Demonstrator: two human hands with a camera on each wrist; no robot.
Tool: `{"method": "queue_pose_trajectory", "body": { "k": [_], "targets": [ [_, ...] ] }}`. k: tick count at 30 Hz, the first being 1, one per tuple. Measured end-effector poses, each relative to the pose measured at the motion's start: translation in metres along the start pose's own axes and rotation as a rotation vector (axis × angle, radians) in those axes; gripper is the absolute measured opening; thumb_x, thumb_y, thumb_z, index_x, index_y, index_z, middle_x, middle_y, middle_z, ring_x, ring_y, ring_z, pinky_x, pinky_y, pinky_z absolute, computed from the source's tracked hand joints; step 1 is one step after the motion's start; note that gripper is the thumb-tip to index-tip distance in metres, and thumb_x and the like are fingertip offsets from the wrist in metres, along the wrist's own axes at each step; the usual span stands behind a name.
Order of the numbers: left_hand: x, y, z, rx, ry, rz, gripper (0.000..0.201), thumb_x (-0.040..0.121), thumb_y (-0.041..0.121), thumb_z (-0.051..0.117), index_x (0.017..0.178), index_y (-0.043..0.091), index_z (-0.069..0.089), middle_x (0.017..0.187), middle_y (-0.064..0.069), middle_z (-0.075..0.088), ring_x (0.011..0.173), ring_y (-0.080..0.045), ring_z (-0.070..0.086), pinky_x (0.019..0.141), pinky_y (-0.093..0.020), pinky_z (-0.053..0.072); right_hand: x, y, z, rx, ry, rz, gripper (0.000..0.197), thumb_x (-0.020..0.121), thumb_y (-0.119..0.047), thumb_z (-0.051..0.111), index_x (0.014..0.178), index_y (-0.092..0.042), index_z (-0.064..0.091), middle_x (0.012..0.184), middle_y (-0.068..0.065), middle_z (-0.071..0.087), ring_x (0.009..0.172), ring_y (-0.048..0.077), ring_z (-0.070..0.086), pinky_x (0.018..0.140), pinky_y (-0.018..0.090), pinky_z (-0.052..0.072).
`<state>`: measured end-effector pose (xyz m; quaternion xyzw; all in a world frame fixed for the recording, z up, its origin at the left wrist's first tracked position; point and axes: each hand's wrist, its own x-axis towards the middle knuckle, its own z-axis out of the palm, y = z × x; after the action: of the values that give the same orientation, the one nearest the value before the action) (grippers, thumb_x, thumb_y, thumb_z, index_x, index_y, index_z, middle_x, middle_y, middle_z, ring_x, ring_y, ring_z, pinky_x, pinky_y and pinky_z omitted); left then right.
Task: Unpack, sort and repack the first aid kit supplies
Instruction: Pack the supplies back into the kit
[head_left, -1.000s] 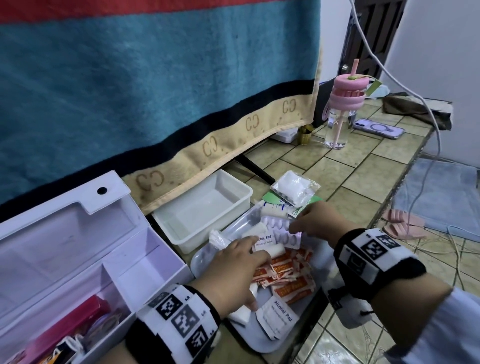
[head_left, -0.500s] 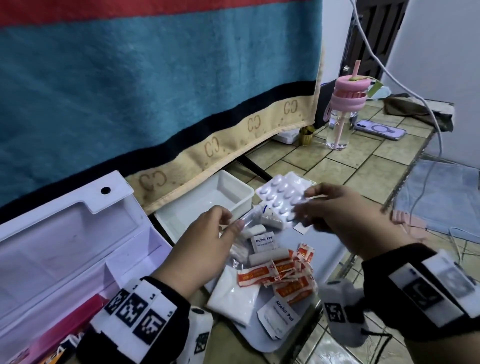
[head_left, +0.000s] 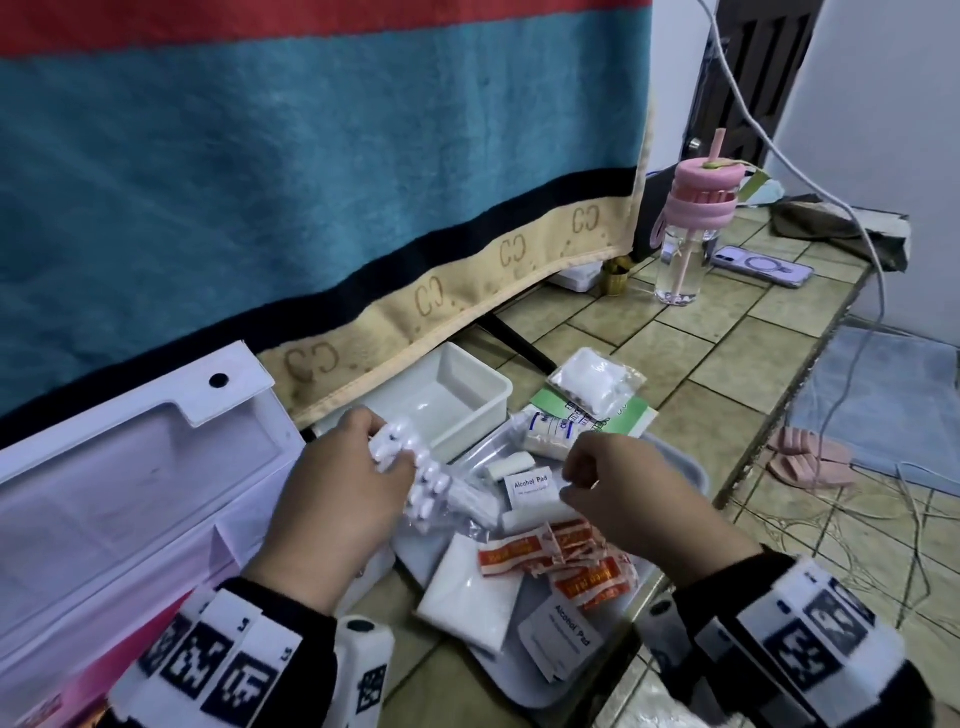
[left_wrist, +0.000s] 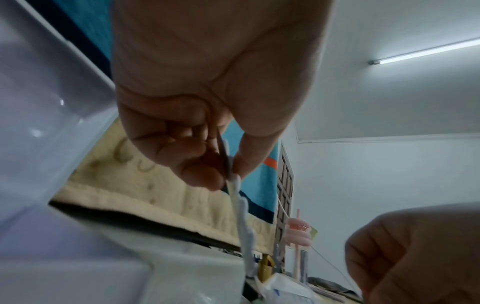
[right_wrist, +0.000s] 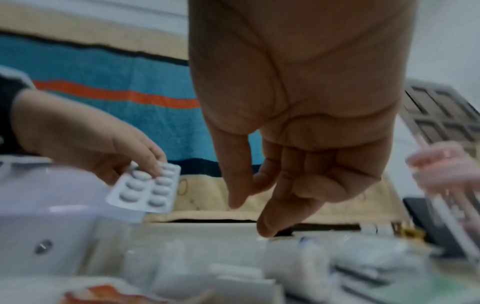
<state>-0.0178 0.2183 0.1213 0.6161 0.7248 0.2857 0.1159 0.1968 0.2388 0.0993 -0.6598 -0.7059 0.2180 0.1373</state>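
Observation:
My left hand pinches a blister pack of white pills between thumb and fingers, just above the near left corner of the grey tray and beside the open white first aid box. The left wrist view shows the pack edge-on, hanging from the fingertips. My right hand hovers over the tray by an alcohol pad, loosely curled and holding nothing. On the tray lie red plaster strips, a gauze packet and a bandage roll.
An empty white tub stands behind the tray, under the hanging towel. A bag of cotton lies on a green packet to its right. Farther back on the tiled counter are a pink bottle and a phone. The counter edge runs close along the right.
The blister pack passed from my right hand to my left, which carried it left toward the box. My right hand came back down over the tray, empty.

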Motion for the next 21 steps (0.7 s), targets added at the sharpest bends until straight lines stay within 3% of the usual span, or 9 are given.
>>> {"method": "queue_pose_trajectory", "body": {
  "k": [3, 5, 8, 11, 16, 21],
  "targets": [
    [0.0, -0.005, -0.007, 0.061, 0.045, 0.007, 0.011, 0.084, 0.023, 0.057, 0.091, 0.017, 0.052, 0.076, 0.0, 0.056, 0.074, -0.023, 0.05, 0.061, -0.031, 0.034, 0.009, 0.003, -0.009, -0.099, 0.043, 0.007, 0.007, 0.085, -0.02, 0.059, 0.084, -0.027, 0.059, 0.086, -0.003, 0.065, 0.076, 0.017, 0.061, 0.064, 0.028, 0.05],
    [-0.001, -0.007, -0.009, 0.067, 0.035, 0.0, 0.01, 0.083, 0.022, 0.057, 0.088, 0.017, 0.052, 0.074, -0.001, 0.058, 0.074, -0.024, 0.052, 0.061, -0.031, 0.035, 0.012, 0.0, -0.007, -0.089, -0.008, -0.068, 0.014, 0.087, -0.018, 0.055, 0.084, -0.029, 0.064, 0.091, -0.003, 0.068, 0.081, 0.016, 0.063, 0.069, 0.028, 0.052],
    [-0.003, -0.007, -0.006, 0.08, 0.02, -0.002, 0.01, 0.083, 0.022, 0.058, 0.09, 0.016, 0.053, 0.072, 0.001, 0.056, 0.072, -0.023, 0.05, 0.061, -0.03, 0.036, 0.011, -0.012, 0.013, -0.107, -0.209, -0.368, 0.035, 0.089, -0.007, 0.05, 0.106, -0.032, 0.067, 0.118, -0.009, 0.062, 0.106, 0.014, 0.059, 0.089, 0.03, 0.05],
    [-0.006, -0.006, -0.005, 0.086, -0.011, 0.013, 0.011, 0.084, 0.023, 0.057, 0.092, 0.017, 0.054, 0.08, -0.003, 0.06, 0.077, -0.024, 0.054, 0.063, -0.031, 0.039, 0.01, -0.022, 0.038, -0.282, -0.359, -0.58, 0.042, 0.091, -0.008, 0.048, 0.122, -0.034, 0.059, 0.142, -0.009, 0.042, 0.122, 0.021, 0.038, 0.098, 0.037, 0.039],
    [-0.01, -0.011, -0.008, 0.074, -0.01, -0.007, 0.006, 0.084, 0.024, 0.055, 0.088, 0.02, 0.053, 0.075, 0.002, 0.06, 0.074, -0.021, 0.057, 0.06, -0.03, 0.038, 0.017, -0.017, 0.044, -0.309, -0.224, -0.376, 0.035, 0.084, -0.012, 0.05, 0.118, -0.017, 0.059, 0.136, 0.002, 0.039, 0.12, 0.029, 0.034, 0.102, 0.041, 0.037],
    [-0.01, -0.013, -0.007, 0.084, -0.021, -0.015, 0.007, 0.085, 0.025, 0.055, 0.089, 0.02, 0.053, 0.08, 0.0, 0.06, 0.08, -0.023, 0.056, 0.062, -0.031, 0.039, 0.012, -0.027, 0.04, -0.292, -0.302, -0.389, 0.035, 0.089, -0.016, 0.047, 0.118, -0.032, 0.061, 0.149, -0.002, 0.026, 0.132, 0.028, 0.024, 0.108, 0.039, 0.027]
  ]
}}
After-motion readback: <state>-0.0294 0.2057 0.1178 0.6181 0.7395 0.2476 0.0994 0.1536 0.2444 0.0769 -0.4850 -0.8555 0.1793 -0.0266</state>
